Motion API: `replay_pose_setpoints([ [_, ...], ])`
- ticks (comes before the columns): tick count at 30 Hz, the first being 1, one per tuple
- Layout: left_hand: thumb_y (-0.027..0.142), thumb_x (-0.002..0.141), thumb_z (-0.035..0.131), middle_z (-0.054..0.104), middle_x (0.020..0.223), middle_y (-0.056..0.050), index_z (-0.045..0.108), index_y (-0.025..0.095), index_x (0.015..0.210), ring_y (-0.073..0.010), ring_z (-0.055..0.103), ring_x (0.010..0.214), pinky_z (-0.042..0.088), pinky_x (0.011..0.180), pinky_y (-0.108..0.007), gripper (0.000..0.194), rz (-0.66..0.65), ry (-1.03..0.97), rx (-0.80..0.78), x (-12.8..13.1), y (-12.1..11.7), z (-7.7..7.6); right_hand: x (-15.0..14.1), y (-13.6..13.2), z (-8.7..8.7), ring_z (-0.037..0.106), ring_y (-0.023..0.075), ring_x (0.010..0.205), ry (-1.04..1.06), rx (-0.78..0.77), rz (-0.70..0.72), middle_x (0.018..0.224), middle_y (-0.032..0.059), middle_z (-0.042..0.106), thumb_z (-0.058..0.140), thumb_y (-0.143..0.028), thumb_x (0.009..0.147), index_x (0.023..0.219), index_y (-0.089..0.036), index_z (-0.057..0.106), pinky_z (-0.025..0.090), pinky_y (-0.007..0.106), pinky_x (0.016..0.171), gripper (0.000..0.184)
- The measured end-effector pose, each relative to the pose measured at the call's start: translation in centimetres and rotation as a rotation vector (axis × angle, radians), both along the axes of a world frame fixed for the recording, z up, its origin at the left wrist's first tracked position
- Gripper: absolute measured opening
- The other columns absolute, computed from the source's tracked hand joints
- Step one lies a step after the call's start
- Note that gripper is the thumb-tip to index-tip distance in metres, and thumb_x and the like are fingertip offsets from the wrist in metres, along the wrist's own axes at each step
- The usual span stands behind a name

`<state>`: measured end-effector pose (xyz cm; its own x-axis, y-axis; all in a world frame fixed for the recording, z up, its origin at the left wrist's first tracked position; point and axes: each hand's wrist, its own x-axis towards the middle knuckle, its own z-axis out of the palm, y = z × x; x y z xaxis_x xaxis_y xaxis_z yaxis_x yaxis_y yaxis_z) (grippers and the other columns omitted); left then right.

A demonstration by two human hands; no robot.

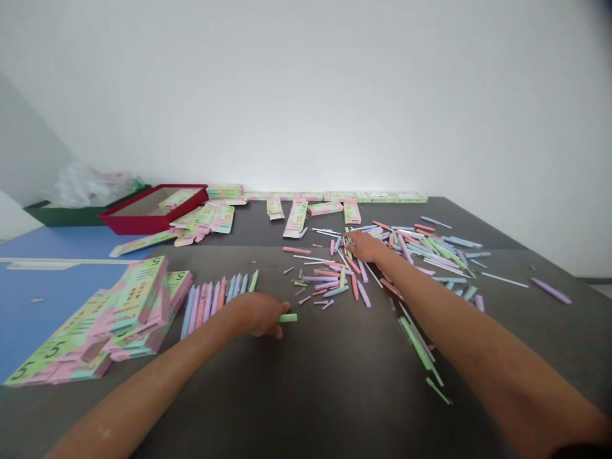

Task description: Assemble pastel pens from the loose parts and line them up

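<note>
The left hand [264, 315] grips a green pen part [289, 317], one end jutting out to its right; it should be light, stiff and smooth, prone to rolling, best pinched mid-barrel. The right hand [362, 247] reaches into scattered pen parts [449, 250] on the surface [335, 376]; whether it grasps one, I cannot tell. The left hand hides the green pen part's other end, and whatever lies under the right hand is obscured.

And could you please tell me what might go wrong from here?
The left hand, holding a green piece, is close beside the row of pens, so its wrist could knock them askew. The right forearm lies close to loose parts and might sweep them aside. The lone purple piece could perhaps roll if bumped.
</note>
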<state>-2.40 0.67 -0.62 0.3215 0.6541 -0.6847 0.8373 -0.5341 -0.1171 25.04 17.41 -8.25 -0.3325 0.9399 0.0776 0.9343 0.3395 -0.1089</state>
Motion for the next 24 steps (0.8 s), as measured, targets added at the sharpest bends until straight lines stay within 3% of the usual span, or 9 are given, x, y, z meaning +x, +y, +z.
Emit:
replay_pose_setpoints([
  [4,0.039,0.08,0.057,0.068,0.108,-0.016,0.037,0.021,0.139,-0.0313,0.064,0.091,0.05,0.069,-0.037,0.065,0.0,-0.004,-0.016,0.0,0.0,0.2,-0.2,-0.4,-0.3,0.053,0.023,0.111,-0.018,-0.036,0.019,0.125,0.0102,0.057,0.044,-0.039,0.089,0.117,-0.021,0.057,0.038,0.032,0.094,0.036],
  [10,0.038,0.08,0.058,0.066,0.111,-0.02,0.036,0.018,0.14,-0.0343,0.063,0.094,0.05,0.07,-0.04,0.067,-0.011,-0.008,-0.034,0.1,-0.1,0.5,1.3,-1.1,0.8,0.056,0.0264,0.105,-0.076,-0.042,-0.016,0.112,0.013,0.063,0.047,-0.038,0.086,0.103,-0.018,0.063,0.041,0.036,0.089,0.03],
  [14,0.037,0.079,0.059,0.065,0.114,-0.018,0.038,0.019,0.139,-0.0337,0.062,0.098,0.049,0.072,-0.038,0.067,0.014,-0.013,-0.015,0.3,-0.4,0.7,-0.3,-0.3,1.1,0.053,0.0273,0.112,-0.055,-0.012,0.004,0.125,0.0151,0.056,0.043,-0.037,0.088,0.12,-0.017,0.053,0.04,0.039,0.092,0.039],
  [19,0.039,0.079,0.059,0.065,0.114,-0.017,0.038,0.02,0.139,-0.033,0.062,0.097,0.049,0.071,-0.036,0.066,0.022,-0.012,-0.009,0.3,-0.5,0.6,-2.9,-0.2,0.4,0.048,0.0228,0.12,-0.005,-0.055,0.164,0.136,0.008,0.048,0.044,-0.035,0.088,0.129,-0.021,0.047,0.038,0.032,0.097,0.044],
  [24,0.038,0.079,0.059,0.064,0.115,-0.018,0.037,0.018,0.139,-0.0347,0.061,0.099,0.049,0.072,-0.038,0.067,0.015,-0.018,-0.038,0.3,-0.3,0.7,-1.7,-2.0,0.4,0.05,0.023,0.118,0.004,-0.083,0.215,0.132,0.0088,0.052,0.04,-0.026,0.088,0.128,-0.019,0.049,0.039,0.033,0.097,0.042],
])
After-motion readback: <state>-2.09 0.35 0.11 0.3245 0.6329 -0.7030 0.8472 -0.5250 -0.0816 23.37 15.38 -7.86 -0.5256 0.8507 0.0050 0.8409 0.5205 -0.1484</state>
